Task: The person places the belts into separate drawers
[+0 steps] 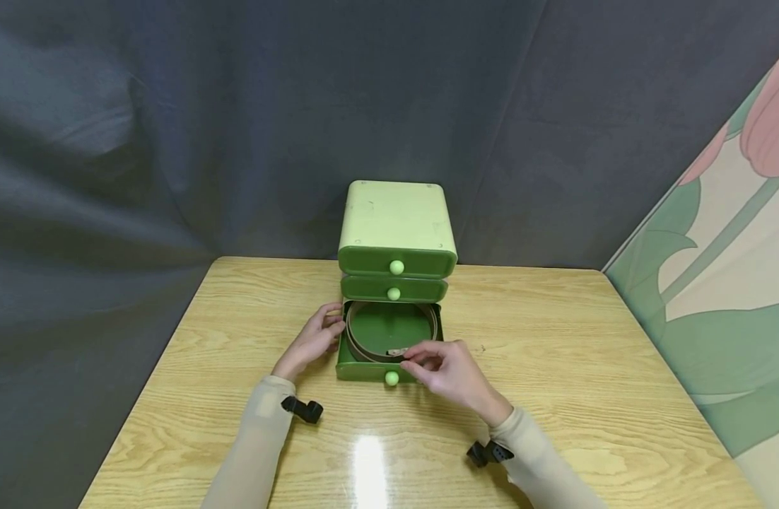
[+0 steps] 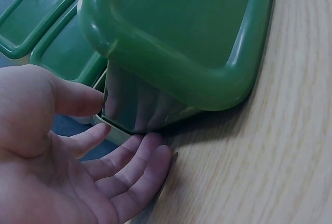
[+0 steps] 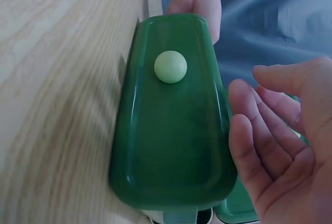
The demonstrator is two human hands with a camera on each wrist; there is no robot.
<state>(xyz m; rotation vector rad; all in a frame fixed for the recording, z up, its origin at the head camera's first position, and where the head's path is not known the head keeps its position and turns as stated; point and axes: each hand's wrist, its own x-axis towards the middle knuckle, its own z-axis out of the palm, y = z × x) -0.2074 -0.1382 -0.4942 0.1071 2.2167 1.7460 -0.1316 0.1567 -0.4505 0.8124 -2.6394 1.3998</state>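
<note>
A coiled belt [image 1: 353,339] lies in the pulled-out bottom drawer [image 1: 364,372] of a small green chest of drawers [image 1: 397,215]. Its buckle end [image 1: 397,352] sits just behind the drawer front. My right hand [image 1: 449,371] hovers over the drawer's right front corner, fingertips close to the buckle. In the right wrist view the right fingers [image 3: 241,130] are loosely bent, thumb apart, with nothing seen between them. My left hand [image 1: 313,341] is at the drawer's left side, its fingers [image 2: 132,159] loosely spread along the side wall and thumb near the top edge.
Above the bottom drawer are a middle drawer [image 1: 421,290] and a top drawer [image 1: 370,261], each with a round pale knob. The chest stands on a wooden table [image 1: 555,339], near its back edge. Behind hangs a dark curtain [image 1: 288,127]; a tulip-patterned cloth [image 1: 733,283] hangs at the right.
</note>
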